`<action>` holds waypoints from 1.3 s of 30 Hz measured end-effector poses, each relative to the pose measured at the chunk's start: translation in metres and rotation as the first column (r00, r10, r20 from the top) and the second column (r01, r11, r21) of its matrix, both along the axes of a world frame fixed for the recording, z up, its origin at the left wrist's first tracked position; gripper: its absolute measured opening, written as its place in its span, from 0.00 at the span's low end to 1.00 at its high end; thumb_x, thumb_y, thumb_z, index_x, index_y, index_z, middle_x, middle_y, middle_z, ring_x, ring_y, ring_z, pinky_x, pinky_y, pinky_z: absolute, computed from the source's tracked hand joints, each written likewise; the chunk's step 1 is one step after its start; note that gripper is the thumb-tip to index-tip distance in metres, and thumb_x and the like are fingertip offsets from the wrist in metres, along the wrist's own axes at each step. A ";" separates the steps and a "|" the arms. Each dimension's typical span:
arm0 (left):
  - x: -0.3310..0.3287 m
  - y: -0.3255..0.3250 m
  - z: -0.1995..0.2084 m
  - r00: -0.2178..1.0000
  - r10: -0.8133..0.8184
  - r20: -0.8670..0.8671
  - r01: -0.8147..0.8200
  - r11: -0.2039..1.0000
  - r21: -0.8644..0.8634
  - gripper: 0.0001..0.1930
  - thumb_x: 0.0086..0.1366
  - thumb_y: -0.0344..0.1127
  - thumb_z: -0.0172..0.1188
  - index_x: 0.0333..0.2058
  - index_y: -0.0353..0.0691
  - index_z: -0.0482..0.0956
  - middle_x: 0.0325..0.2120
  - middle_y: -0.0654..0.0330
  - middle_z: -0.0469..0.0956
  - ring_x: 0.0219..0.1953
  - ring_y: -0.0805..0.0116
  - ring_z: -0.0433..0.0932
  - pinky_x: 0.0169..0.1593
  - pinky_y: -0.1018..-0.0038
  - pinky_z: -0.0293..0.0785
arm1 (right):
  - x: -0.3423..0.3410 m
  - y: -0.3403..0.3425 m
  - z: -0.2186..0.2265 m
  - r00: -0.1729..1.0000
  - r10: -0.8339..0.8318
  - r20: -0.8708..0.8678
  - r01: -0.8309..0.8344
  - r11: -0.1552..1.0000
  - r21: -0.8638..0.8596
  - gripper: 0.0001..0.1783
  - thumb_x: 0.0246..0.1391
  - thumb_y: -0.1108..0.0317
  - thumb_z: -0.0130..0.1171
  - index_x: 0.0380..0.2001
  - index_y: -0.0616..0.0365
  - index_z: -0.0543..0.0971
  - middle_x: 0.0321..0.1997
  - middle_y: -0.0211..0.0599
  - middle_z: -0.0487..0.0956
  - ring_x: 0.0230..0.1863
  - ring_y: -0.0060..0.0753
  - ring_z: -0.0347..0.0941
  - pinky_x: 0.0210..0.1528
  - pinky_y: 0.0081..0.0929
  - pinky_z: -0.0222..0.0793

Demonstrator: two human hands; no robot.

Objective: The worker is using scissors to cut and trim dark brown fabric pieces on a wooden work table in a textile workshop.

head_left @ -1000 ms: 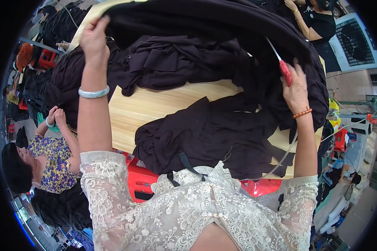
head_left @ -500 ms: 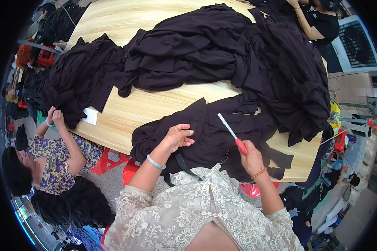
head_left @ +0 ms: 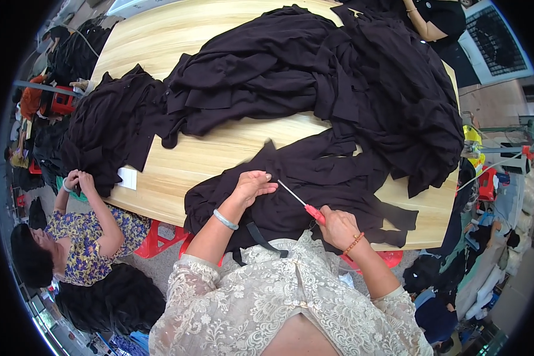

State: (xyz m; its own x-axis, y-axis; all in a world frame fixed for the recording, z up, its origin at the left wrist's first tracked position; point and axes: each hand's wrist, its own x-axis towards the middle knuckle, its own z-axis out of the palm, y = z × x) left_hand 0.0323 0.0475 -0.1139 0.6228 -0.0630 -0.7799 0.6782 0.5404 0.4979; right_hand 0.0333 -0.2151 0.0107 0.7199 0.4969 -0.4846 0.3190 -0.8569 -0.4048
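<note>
In my right hand (head_left: 339, 228) is a red-handled tool (head_left: 312, 211) with a slim metal blade; my fingers wrap its handle and hide the rear end. The blade points up and left, its tip close to the fingertips of my left hand (head_left: 250, 187). Those left fingers are loosely bent and stretched to the right, with nothing visible in them. Both hands hover over a dark garment (head_left: 302, 172) that lies spread and wrinkled along the near side of the table. Below my left wrist, a black strap (head_left: 261, 234) hangs against the garment.
Heaped dark garments (head_left: 255, 65) cover much of the wooden table (head_left: 187, 160). At the left, a person in a flowered top (head_left: 95, 240) handles dark cloth (head_left: 104, 127) near a white paper (head_left: 127, 178). Another person (head_left: 439, 21) stands far right. Red stools (head_left: 160, 237) stand below the near edge.
My right hand has moved down and left, bringing the tool's blade tip beside my left fingers. The left hand has shifted slightly right. The view has shifted a little.
</note>
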 end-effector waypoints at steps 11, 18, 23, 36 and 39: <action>-0.009 0.006 0.008 0.992 0.123 0.008 -0.121 0.986 -0.118 0.07 0.66 0.29 0.55 0.39 0.31 0.72 0.34 0.51 0.77 0.40 0.50 0.81 0.45 0.59 0.80 | 0.025 0.025 0.017 0.995 0.073 -0.068 -0.080 0.992 -0.096 0.15 0.54 0.59 0.57 0.32 0.61 0.73 0.24 0.51 0.79 0.31 0.54 0.78 0.37 0.45 0.71; -0.016 0.007 0.013 0.986 0.169 -0.005 -0.169 0.979 -0.119 0.08 0.68 0.29 0.51 0.42 0.31 0.70 0.35 0.54 0.76 0.39 0.52 0.81 0.42 0.64 0.81 | 0.016 0.018 0.023 0.976 0.175 -0.127 -0.178 0.984 -0.018 0.15 0.54 0.58 0.57 0.34 0.61 0.73 0.25 0.51 0.79 0.33 0.54 0.78 0.38 0.45 0.71; -0.016 0.014 0.011 0.990 0.143 -0.017 -0.144 0.985 -0.095 0.09 0.68 0.29 0.52 0.43 0.32 0.68 0.35 0.54 0.75 0.38 0.53 0.82 0.40 0.67 0.82 | 0.006 0.012 0.030 0.974 0.200 -0.103 -0.202 0.979 -0.010 0.14 0.53 0.60 0.58 0.32 0.62 0.74 0.24 0.51 0.79 0.31 0.52 0.78 0.35 0.43 0.73; -0.016 0.025 -0.007 0.997 0.079 -0.020 -0.080 0.994 -0.070 0.05 0.68 0.34 0.53 0.39 0.40 0.72 0.30 0.60 0.77 0.33 0.62 0.83 0.31 0.77 0.79 | 0.013 0.018 0.041 0.951 0.256 -0.174 -0.257 0.966 0.014 0.13 0.52 0.60 0.58 0.33 0.60 0.75 0.23 0.50 0.79 0.30 0.51 0.78 0.35 0.43 0.73; -0.013 0.032 0.006 1.000 0.019 -0.013 -0.019 1.000 -0.022 0.07 0.66 0.37 0.57 0.36 0.41 0.73 0.28 0.64 0.76 0.29 0.67 0.81 0.28 0.80 0.73 | 0.014 0.015 0.023 0.986 0.134 -0.096 -0.135 0.991 -0.005 0.13 0.53 0.60 0.58 0.30 0.60 0.74 0.24 0.50 0.78 0.29 0.52 0.78 0.35 0.44 0.73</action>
State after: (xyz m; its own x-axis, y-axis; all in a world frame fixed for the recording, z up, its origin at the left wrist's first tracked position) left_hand 0.0195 0.0790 -0.1074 0.6140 -0.0685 -0.7863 0.6739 0.5642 0.4771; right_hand 0.0468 -0.2004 0.0337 0.5972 0.5798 -0.5542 0.3919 -0.8138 -0.4291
